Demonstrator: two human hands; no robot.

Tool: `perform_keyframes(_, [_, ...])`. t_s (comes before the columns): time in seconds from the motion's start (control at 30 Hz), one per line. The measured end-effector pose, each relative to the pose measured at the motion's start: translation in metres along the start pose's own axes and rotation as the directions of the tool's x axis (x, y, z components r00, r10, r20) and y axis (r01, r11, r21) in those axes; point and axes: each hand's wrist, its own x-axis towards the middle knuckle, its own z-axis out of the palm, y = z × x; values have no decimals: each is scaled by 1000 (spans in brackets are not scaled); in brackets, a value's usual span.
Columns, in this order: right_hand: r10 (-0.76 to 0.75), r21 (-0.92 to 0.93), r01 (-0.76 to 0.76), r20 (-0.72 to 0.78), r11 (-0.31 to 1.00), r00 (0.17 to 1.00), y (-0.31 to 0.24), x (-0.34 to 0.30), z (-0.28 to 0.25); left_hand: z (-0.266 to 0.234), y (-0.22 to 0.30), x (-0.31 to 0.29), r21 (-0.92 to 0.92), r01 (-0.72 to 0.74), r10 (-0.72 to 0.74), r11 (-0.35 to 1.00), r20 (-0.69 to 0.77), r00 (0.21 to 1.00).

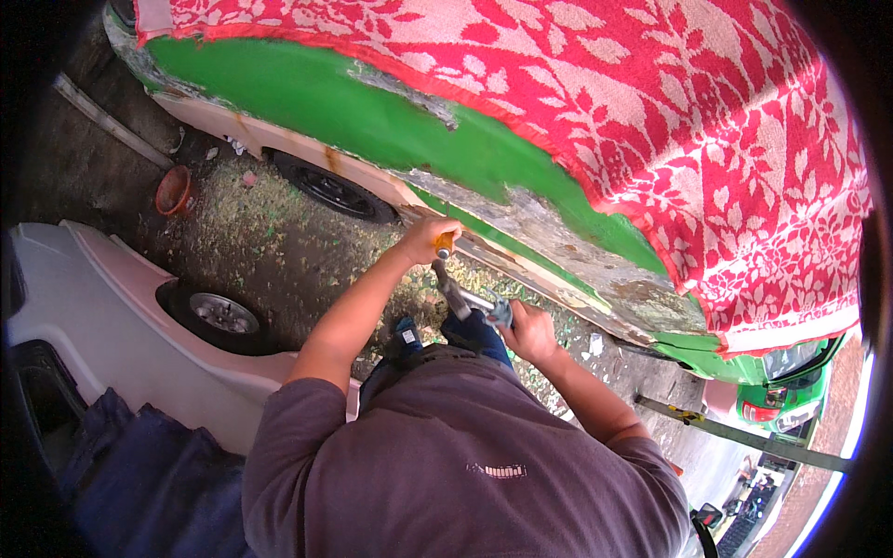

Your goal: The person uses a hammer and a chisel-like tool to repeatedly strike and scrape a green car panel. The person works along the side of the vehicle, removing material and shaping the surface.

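Lit by daylight, apparently from the right — strong on the red-and-pink leaf-patterned cloth (pixel 744 223), with a diagonal edge of shade crossing it. Burnt out to white along the far right rim, with a blue-violet fringe. Much dimmer to the left, sinking nearly to black over the dark, dirty floor (pixel 93 177). Softly and evenly lit on the bright green painted panel (pixel 307 88). Bowed toward the edges, with black corners. Slightly smeared at the small grey metal tool head (pixel 456 298) — otherwise fairly sharp mid-frame.
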Motion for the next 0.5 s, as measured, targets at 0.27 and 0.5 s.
perform_keyframes(0.27, [-99,52,105,-94,993,991,-3,-3,-3,-2,-5,2,32,-23,23,999,-12,1000])
perform_keyframes(0.5, [15,44,-14,-30,999,999,3,-6,3,3,-3,-3,100,-56,57,993,-6,998])
